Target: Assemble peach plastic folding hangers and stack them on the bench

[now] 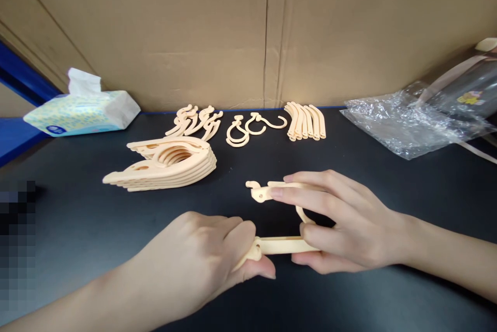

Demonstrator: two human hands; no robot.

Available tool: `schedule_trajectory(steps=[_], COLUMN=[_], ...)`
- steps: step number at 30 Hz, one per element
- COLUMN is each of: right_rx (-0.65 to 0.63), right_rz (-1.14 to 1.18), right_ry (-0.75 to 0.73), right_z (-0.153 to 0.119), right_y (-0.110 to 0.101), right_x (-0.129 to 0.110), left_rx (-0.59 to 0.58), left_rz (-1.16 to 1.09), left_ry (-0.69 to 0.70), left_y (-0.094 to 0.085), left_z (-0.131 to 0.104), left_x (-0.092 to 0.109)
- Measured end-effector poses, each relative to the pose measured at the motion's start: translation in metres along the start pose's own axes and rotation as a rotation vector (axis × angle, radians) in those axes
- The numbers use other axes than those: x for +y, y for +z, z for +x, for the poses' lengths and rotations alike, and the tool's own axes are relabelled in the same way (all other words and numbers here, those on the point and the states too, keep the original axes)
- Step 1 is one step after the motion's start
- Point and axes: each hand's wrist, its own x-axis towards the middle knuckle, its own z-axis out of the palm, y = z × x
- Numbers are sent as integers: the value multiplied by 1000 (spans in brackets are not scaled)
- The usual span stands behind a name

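Observation:
Both hands grip one cream plastic folding clothes hanger (281, 245) low over the black table. My left hand (212, 254) is closed round a small end piece at the hanger's near arm, with its thumb underneath. Around the right side of the hanger wraps my right hand (345, 223), its fingers along the far arm and its thumb below the near arm. The far arm ends in a small notched tip that points left. Part of the hanger's hook curves out below the right fingers; the rest is hidden by that hand.
Stacked folded hangers (166, 166) lie left of centre. Behind them are curved arm pieces (194, 120), loose hooks (237, 132) and a row of short bars (305, 122). A tissue pack (83, 112) sits at back left, clear plastic bags (411, 119) at back right. Cardboard (174, 26) stands behind.

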Motion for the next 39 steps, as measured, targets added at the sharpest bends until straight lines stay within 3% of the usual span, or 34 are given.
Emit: schedule_trajectory(steps=[5,12,33,39], right_rx=[33,1,-12,-22], right_rz=[28,11,38,147], right_ry=[17,-2,33,77], right_z=[2,-1,-1,0], right_y=[0,1,1,0], right_x=[-1,1,2,2], left_rx=[19,68,37,19], left_rz=[-16,-8,-61,-80], left_ry=[-15,-55,-88,-63], left_y=[-2,9,11,8], left_z=[-1,-6,-8,-7], left_x=[-2,-7,-9,-9])
